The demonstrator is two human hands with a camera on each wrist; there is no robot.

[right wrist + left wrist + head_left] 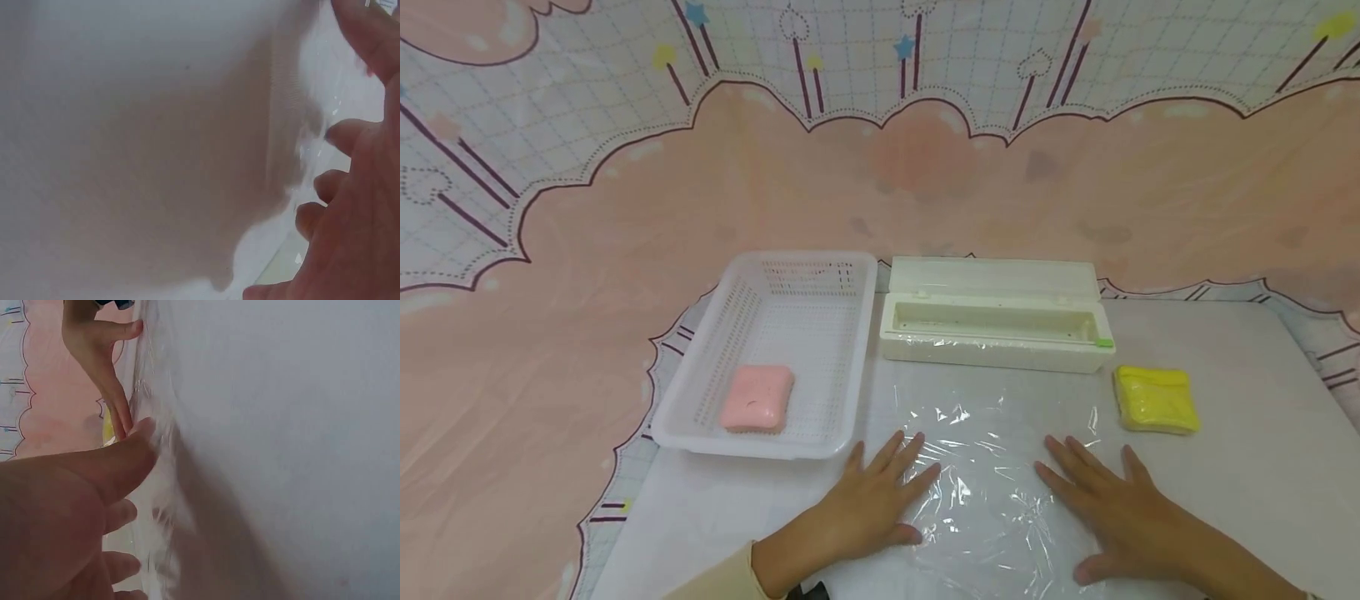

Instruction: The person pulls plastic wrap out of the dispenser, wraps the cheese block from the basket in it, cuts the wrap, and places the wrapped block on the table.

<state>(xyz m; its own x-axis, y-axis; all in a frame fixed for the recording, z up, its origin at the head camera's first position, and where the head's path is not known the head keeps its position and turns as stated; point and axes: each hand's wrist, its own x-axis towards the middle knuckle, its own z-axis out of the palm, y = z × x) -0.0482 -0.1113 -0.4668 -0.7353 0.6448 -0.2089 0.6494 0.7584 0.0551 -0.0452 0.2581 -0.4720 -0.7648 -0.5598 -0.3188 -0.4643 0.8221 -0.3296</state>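
Observation:
A sheet of clear, wrinkled plastic film [977, 492] lies on the white table below a pale green box. My left hand [868, 504], fingers spread, rests at the film's left edge; in the left wrist view the same hand [69, 512] has its thumb at the film [153, 406]. On the film's right edge lies my right hand [1120, 521], also with spread fingers; the right wrist view shows this hand [356, 194] with fingertips along the film [312, 144]. Neither hand grips anything.
The pale green box [992, 354] stands behind the film with its lid raised. To the left, a white perforated basket [700, 446] holds a pink block [757, 398]. A yellow block [1156, 400] sits on the table [1240, 417] at the right. A patterned cloth [820, 192] covers the background.

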